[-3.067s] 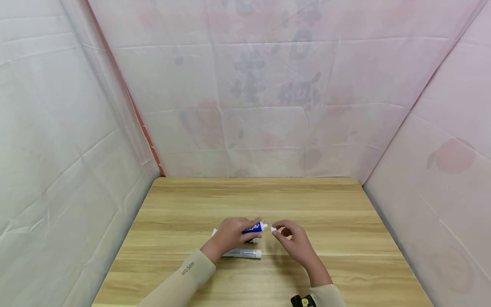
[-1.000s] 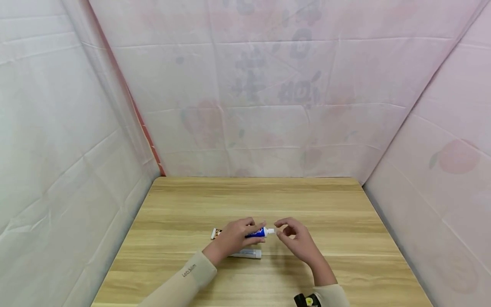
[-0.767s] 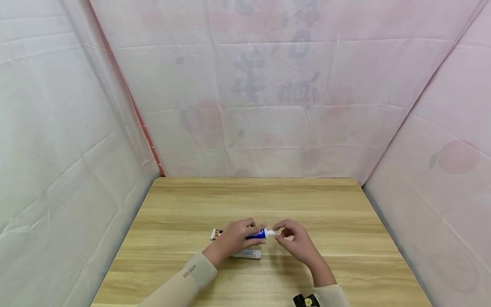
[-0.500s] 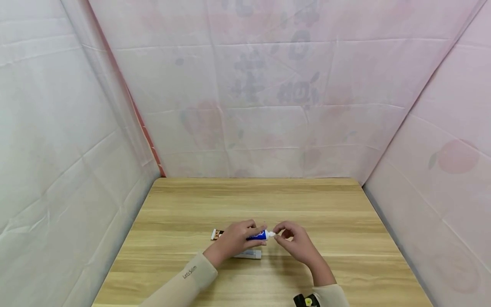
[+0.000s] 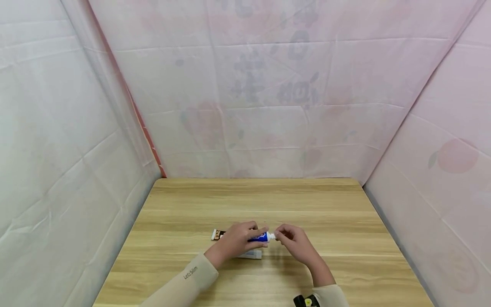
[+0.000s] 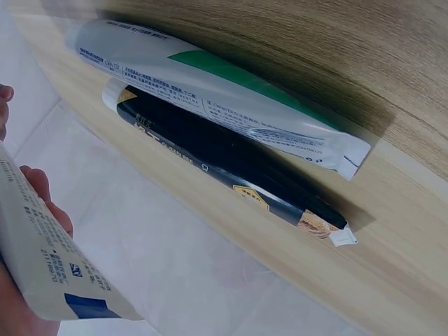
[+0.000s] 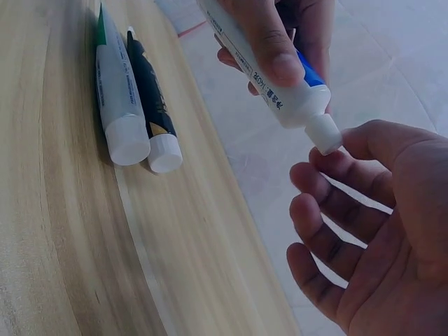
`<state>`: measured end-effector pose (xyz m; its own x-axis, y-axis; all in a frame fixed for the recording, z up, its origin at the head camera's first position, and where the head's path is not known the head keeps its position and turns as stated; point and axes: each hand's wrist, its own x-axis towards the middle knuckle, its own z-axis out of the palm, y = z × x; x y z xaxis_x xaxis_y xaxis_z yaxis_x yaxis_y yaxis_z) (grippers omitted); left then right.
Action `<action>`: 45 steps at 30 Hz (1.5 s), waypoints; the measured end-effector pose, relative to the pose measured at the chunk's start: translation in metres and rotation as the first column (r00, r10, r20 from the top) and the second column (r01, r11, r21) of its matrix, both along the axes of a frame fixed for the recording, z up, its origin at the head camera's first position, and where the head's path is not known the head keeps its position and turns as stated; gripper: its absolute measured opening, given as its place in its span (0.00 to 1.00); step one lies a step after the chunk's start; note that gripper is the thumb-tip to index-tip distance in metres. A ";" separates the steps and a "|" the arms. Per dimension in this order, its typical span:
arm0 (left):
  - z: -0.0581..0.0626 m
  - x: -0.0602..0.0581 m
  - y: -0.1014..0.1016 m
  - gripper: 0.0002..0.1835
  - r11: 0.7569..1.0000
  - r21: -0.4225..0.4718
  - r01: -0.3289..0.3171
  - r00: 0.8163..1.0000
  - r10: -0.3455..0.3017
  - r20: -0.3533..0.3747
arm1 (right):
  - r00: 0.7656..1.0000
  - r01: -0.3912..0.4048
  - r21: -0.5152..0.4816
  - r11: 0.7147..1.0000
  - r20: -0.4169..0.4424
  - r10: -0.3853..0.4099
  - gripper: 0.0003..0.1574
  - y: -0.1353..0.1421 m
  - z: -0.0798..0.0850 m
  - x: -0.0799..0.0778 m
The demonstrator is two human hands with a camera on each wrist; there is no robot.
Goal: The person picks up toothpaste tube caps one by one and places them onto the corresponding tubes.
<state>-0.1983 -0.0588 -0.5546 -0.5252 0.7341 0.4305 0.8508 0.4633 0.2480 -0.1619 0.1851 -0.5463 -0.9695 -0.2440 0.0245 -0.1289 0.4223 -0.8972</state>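
Note:
My left hand [image 5: 235,239] grips a blue and white toothpaste tube [image 5: 259,237], its nozzle end pointing right. In the right wrist view the left thumb lies along the tube [image 7: 297,105] near its shoulder. A white cap [image 7: 323,134] sits at the nozzle end. My right hand [image 5: 297,244] pinches this cap between thumb and index finger, the other fingers loosely bent below. In the left wrist view the tube's flat crimped end [image 6: 91,306] shows, marked with a blue patch.
On the wooden table [image 5: 184,200], a white and green tube [image 6: 210,87] lies beside a black tube [image 6: 203,164]; both have white caps. The left hand partly covers them in the head view. Pale fabric walls [image 5: 264,128] enclose the table's back and sides.
Three seconds ago the right hand held the cap apart from the bare nozzle; now it is on the nozzle. The right fingers, slightly off it one second ago, now pinch it. The tube has lowered slightly.

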 end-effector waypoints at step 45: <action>0.003 0.003 0.002 0.29 1.000 0.005 0.002 1.000 -0.002 0.025 | 0.996 0.041 -0.034 0.999 -0.081 -0.044 0.07 -0.009 0.032 0.017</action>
